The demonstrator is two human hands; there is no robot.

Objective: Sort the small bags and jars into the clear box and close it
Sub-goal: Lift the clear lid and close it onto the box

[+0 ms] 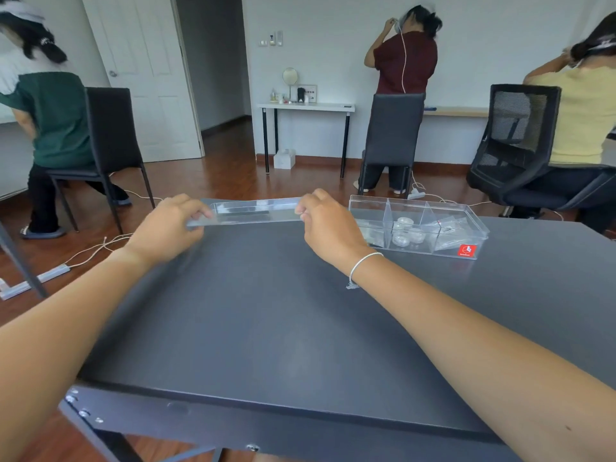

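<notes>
A clear lid (255, 211) is held by both ends just above the far edge of the dark table (283, 321). My left hand (170, 225) pinches its left end and my right hand (328, 225) pinches its right end. To the right stands the clear box (416, 208), open on top, with three compartments and a red sticker on its front. Small round jars (405, 231) lie in the middle compartment, small clear bags (448, 228) in the right one. The left compartment is partly hidden behind my right hand.
Three people sit or stand at other desks with their backs turned. Black chairs (391, 135) stand beyond the table's far edge. White cables and a power strip (40, 278) lie on the wooden floor at left.
</notes>
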